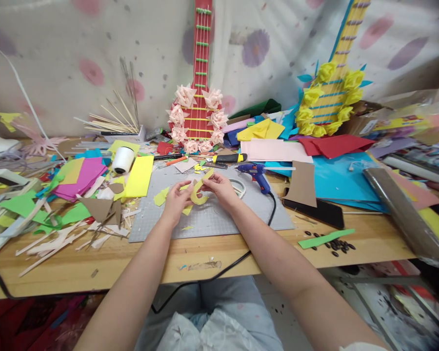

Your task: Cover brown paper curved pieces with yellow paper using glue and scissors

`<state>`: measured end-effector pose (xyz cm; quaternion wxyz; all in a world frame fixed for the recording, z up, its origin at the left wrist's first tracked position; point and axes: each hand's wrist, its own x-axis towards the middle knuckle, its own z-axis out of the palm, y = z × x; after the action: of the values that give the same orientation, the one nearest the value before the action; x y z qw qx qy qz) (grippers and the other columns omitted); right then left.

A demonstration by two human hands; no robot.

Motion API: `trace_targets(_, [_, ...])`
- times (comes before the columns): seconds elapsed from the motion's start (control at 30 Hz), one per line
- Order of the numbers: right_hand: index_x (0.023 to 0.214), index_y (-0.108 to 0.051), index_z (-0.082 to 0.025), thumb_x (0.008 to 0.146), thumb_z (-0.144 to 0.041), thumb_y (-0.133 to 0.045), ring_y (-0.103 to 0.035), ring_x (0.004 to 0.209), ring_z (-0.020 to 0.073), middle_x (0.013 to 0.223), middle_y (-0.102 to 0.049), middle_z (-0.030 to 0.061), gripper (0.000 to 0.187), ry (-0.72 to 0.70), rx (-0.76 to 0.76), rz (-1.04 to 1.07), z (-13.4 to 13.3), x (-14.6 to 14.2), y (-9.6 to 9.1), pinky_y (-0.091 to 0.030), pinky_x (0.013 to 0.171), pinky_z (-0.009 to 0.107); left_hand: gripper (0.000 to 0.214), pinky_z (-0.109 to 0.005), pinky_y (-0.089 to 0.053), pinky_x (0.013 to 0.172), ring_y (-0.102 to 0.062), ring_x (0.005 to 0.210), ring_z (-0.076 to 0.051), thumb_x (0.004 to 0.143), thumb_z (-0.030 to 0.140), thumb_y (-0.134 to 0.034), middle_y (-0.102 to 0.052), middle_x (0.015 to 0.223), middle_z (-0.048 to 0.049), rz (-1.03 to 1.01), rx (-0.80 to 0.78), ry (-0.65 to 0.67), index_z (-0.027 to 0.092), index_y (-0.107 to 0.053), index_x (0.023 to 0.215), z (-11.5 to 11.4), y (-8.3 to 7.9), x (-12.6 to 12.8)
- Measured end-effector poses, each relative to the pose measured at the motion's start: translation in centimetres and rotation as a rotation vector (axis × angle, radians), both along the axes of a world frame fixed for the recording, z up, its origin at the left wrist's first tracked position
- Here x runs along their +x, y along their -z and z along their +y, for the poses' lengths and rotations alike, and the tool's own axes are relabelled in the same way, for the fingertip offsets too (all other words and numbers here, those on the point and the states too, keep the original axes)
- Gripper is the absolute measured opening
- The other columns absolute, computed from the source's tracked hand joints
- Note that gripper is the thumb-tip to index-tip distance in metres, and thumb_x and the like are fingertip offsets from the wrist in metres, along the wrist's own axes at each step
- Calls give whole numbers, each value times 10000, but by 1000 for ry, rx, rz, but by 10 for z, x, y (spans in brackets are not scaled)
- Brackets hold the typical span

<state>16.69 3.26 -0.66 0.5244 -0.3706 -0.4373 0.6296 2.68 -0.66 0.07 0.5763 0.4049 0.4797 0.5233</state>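
Between my two hands, just above the grey cutting mat [212,229], is a curved strip of yellow craft paper [198,196]. My right hand [220,189] pinches its upper right end. My left hand [177,199] has its fingers closed at the strip's left side; some fingertips are hidden. Yellow paper scraps [161,196] lie on the mat beside my left hand. To the right of my hands rest a blue glue gun [255,174] with its cord and a pale ring-shaped roll [238,187]. A yellow and black utility knife [229,158] lies behind them.
A red paper guitar [197,117] with pink flowers and a yellow one [327,100] with yellow flowers lean at the back. Paper offcuts [66,234] crowd the left. On the right are a black phone [318,213], blue sheets [346,178] and small black beads [338,245].
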Motion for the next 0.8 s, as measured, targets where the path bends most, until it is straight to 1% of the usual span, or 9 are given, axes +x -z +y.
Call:
trace_targets(0.13, [723,-585,-170,526,-371,-746,-582,602,97,671,-635,-17,324,-47,67,-54,-3,-4,-1,-491,642,255,528,-240,-472,574,-643,605,-152,539,303,-751,-634,623,22,88,109,-21,159,-473,964,1,6,1])
trace_targets(0.2, [746,-593,-176,537,-351,-740,-581,625,100,714,-640,-14,309,-52,100,-68,-4,-6,0,-484,636,249,518,-232,-459,555,-628,552,-142,536,290,-747,-598,563,57,104,142,-47,171,-433,930,2,9,1])
trace_targets(0.27, [743,-593,-176,542,-332,-736,-566,605,94,700,-631,-18,292,-38,117,-87,-4,-6,0,-473,613,241,523,-230,-450,538,-623,532,-143,541,288,-740,-574,541,77,114,144,-56,182,-399,923,3,11,0])
trace_targets(0.37, [705,-580,-169,545,-325,-728,-531,544,80,628,-601,-31,268,-11,131,-111,-3,-6,1,-452,575,233,586,-242,-462,559,-635,561,-151,527,276,-748,-578,574,75,135,127,-42,181,-397,988,4,12,-1])
trace_targets(0.47, [696,-573,-170,540,-334,-729,-525,534,82,614,-592,-34,275,-17,139,-129,-2,-6,2,-444,561,237,658,-258,-479,594,-648,613,-155,513,275,-758,-618,678,38,150,101,-45,180,-414,1065,5,10,-1])
trace_targets(0.53, [709,-578,-173,531,-342,-735,-532,543,85,633,-600,-32,291,-39,138,-137,-2,-7,3,-445,561,240,625,-260,-485,590,-649,613,-156,524,291,-751,-624,687,28,145,103,-33,176,-428,1047,5,9,-1])
trace_targets(0.6, [701,-578,-173,531,-356,-735,-535,546,85,634,-601,-30,295,-52,134,-142,-3,-8,4,-451,568,240,571,-247,-480,551,-640,568,-154,532,303,-746,-602,619,47,137,115,-14,174,-427,988,4,8,-1])
trace_targets(0.67, [674,-562,-174,547,-386,-723,-540,544,85,605,-595,-30,295,-13,117,-136,-2,-6,4,-459,581,243,554,-234,-467,501,-624,514,-153,522,302,-752,-564,552,76,128,116,-5,181,-412,942,4,7,-2])
trace_targets(0.8, [683,-547,-180,572,-448,-697,-556,546,91,595,-600,-21,327,155,59,-94,6,5,3,-473,603,254,558,-250,-474,473,-616,481,-164,500,305,-766,-542,528,91,101,81,49,186,-411,913,2,5,-4])
